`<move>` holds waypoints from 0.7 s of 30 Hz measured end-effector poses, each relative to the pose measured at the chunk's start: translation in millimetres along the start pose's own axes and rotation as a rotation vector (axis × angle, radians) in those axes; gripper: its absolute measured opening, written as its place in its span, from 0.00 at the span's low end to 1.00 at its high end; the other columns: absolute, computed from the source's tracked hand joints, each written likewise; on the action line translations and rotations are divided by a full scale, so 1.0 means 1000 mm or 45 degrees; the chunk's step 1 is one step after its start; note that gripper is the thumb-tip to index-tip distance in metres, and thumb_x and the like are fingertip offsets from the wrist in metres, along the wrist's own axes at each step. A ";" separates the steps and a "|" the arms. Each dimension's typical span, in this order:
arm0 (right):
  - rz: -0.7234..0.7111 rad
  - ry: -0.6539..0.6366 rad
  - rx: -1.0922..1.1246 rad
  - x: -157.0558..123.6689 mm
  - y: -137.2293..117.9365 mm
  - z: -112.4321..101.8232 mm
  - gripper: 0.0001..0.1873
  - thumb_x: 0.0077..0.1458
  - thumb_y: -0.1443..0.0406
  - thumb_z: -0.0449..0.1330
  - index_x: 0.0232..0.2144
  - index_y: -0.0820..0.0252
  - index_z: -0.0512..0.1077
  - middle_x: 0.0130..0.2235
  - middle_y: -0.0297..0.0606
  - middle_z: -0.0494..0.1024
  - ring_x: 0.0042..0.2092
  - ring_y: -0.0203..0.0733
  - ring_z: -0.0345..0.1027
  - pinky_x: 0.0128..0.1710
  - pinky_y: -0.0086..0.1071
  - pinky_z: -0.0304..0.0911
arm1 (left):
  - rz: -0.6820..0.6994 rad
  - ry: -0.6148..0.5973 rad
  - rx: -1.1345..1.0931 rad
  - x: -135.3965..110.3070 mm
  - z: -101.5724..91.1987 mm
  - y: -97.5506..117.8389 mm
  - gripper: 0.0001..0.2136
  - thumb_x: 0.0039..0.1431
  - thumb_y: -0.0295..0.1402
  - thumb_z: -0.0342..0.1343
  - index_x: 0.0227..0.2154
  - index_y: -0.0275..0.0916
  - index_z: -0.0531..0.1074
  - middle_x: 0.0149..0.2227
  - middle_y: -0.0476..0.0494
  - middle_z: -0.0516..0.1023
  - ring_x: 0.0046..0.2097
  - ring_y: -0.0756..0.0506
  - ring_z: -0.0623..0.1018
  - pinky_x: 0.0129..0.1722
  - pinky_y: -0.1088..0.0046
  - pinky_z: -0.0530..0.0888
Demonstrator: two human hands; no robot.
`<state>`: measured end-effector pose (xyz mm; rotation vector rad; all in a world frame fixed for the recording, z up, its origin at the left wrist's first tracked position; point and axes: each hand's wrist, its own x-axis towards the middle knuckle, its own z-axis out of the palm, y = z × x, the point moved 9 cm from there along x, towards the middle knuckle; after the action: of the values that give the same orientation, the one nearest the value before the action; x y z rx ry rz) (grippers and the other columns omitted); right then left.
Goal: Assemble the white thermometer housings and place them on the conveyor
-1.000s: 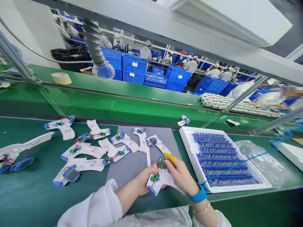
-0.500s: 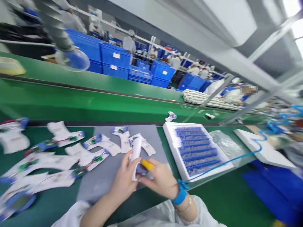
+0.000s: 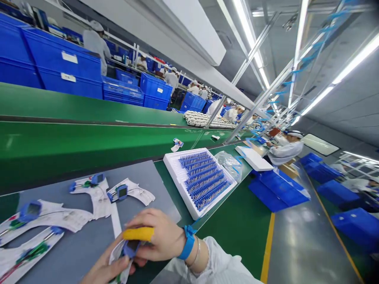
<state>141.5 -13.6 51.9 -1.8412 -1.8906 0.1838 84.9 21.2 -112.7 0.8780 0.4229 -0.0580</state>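
Wired patch (image 3: 120, 262), probably one, two hands (image 3: 105, 268) (image 3: 156, 236)

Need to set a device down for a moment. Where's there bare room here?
Bare green bench lies between the gray mat and white foam tray. The mat's far corner, beyond the paper-backed devices, is also bare. Its left side is crowded, up to the left hand and right hand.

Display assemblies (image 3: 94, 193) lie on the mat (image 3: 142, 169). Left hand (image 3: 103, 270) and right hand (image 3: 156, 236) hold one display assembly (image 3: 124, 256) at the mat's near edge. Rightward along the bench: foam tray (image 3: 179, 189) of connectors, plastic bag (image 3: 227, 165), foam board (image 3: 254, 158). Crates (image 3: 278, 189) sit on the floor right of the bench. Conveyor (image 3: 74, 142) runs behind.
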 end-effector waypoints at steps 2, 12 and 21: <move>-0.069 0.106 0.048 -0.001 -0.006 -0.006 0.15 0.56 0.61 0.50 0.46 0.56 0.64 0.49 0.34 0.70 0.49 0.36 0.63 0.52 0.28 0.57 | 0.025 0.099 -0.066 -0.003 0.004 0.015 0.28 0.41 0.44 0.59 0.47 0.49 0.61 0.37 0.51 0.77 0.36 0.44 0.77 0.35 0.69 0.71; -0.023 0.184 0.317 0.008 0.008 -0.012 0.14 0.52 0.67 0.58 0.43 0.56 0.66 0.37 0.39 0.75 0.40 0.39 0.67 0.40 0.33 0.66 | 0.022 -0.098 -0.327 -0.003 0.035 0.047 0.30 0.36 0.44 0.65 0.42 0.37 0.61 0.24 0.47 0.75 0.27 0.47 0.77 0.20 0.81 0.66; -0.057 0.212 0.334 0.008 0.011 -0.014 0.14 0.51 0.67 0.59 0.42 0.56 0.66 0.35 0.39 0.74 0.37 0.39 0.67 0.36 0.32 0.66 | 0.009 -0.165 -0.340 0.000 0.038 0.046 0.29 0.36 0.45 0.65 0.40 0.38 0.62 0.26 0.49 0.74 0.26 0.48 0.77 0.20 0.82 0.66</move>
<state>158.1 -8.6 61.5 -1.5878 -1.7035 0.2433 107.9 22.0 -57.6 0.6087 0.2976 -0.0502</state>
